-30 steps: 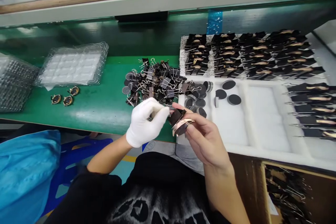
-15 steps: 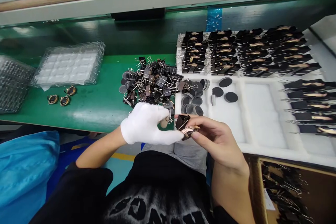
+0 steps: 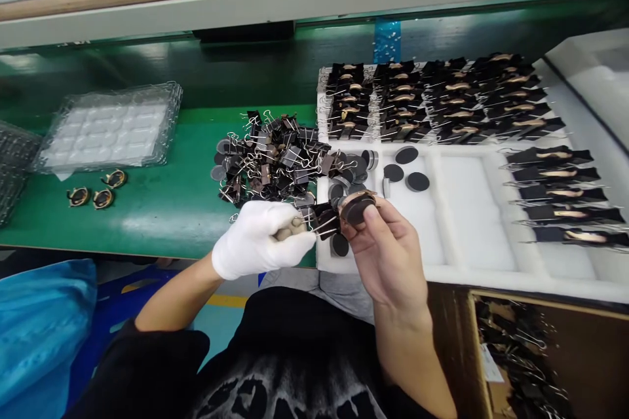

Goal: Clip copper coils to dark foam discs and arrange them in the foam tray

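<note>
One binder clip (image 3: pixel 324 219), small, light, stiff-sprung, held above the bench (image 3: pixel 162 209) edge: gloved left hand (image 3: pixel 258 239) pinches its wire levers; bare right hand (image 3: pixel 386 252) pinches a thin dark disc assembly (image 3: pixel 356 206) at the rim. Judged slippery, easily bent.

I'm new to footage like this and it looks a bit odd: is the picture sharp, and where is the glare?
Head view: the hands, left and right, are fairly sharp; pale glare streaks the green bench; the white foam tray looks washed out; straight edges bow towards the frame's borders.
</note>
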{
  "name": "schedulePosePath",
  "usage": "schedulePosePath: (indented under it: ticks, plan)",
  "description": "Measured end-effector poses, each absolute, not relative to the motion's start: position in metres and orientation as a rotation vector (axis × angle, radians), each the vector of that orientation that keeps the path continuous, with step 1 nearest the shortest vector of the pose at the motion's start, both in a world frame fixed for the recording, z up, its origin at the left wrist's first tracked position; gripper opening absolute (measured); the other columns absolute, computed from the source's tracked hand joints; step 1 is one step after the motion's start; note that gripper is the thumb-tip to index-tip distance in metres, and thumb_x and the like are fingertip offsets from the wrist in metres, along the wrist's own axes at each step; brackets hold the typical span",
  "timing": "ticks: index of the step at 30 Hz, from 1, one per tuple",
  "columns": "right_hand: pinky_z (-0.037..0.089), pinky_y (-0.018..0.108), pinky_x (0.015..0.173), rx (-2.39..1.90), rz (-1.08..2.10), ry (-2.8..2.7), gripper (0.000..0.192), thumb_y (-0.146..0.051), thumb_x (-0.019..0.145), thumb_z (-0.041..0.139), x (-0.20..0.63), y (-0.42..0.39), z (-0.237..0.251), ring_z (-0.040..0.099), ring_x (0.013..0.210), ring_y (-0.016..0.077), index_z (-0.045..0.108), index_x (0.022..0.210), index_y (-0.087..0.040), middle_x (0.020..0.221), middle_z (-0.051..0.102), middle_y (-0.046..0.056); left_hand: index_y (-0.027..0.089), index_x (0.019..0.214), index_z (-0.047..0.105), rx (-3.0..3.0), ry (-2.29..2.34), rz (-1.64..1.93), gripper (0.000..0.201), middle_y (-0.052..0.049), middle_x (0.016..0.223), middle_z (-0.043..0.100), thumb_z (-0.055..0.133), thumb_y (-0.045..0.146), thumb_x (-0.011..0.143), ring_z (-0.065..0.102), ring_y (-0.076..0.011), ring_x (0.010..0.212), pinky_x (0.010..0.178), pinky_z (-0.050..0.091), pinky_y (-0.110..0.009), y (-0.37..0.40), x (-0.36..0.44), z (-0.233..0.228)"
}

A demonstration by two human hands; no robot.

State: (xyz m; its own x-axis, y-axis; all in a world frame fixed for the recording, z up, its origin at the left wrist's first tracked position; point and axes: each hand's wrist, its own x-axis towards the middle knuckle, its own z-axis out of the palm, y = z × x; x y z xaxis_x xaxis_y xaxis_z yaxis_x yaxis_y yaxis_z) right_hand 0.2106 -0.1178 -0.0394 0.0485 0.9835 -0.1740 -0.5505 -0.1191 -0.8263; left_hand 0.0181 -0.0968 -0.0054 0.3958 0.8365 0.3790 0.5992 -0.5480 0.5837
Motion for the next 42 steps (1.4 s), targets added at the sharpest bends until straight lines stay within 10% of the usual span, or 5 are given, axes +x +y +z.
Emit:
schedulePosePath:
  ticks: [22,28,38,42]
  plan:
    - [0.061,0.032,0.083,-1.021,1.439,-0.380,0.026,-0.043,0.082,0.085,0.174,-0.120,-0.056,0.073,0.093,0.0158,0.073,0.098,-0.026,0.103,0.078,0.001,0.017,0.066,0.063,1.992,1.400,0.726,0.032,0.003,0.058,0.059,0.056,0.032,0.094,0.050,-0.0096,0.053,0.054,0.038,-0.024,-0.103,0.018,-0.025]
    - [0.062,0.037,0.086,-0.958,1.405,-0.456,0.018,-0.042,0.089,0.077,0.191,-0.118,-0.052,0.072,0.098,0.0184,0.069,0.100,-0.031,0.106,0.073,0.000,0.020,0.113,0.071,2.166,1.253,0.509,0.033,-0.002,0.092,0.074,0.041,0.033,0.106,0.067,-0.0134,0.077,0.074,0.050,-0.027,-0.093,-0.025,-0.011]
    - [0.058,0.030,0.073,-0.912,1.505,-0.605,0.023,-0.053,0.099,0.057,0.201,-0.124,-0.049,0.066,0.084,0.0158,0.069,0.101,-0.034,0.103,0.068,0.000,0.025,0.101,0.072,3.099,1.273,0.021,0.009,-0.003,0.081,0.069,0.065,0.029,0.098,0.057,-0.0185,0.070,0.072,0.034,-0.036,-0.109,-0.056,-0.038]
    - [0.060,0.029,0.077,-0.882,1.608,-0.584,0.015,-0.044,0.094,0.066,0.198,-0.129,-0.047,0.068,0.087,0.0158,0.070,0.098,-0.030,0.098,0.068,0.000,0.021,0.100,0.072,3.113,1.214,0.058,0.029,-0.005,0.083,0.071,0.068,0.049,0.095,0.057,-0.0205,0.072,0.075,0.033,-0.038,-0.105,-0.060,-0.041]
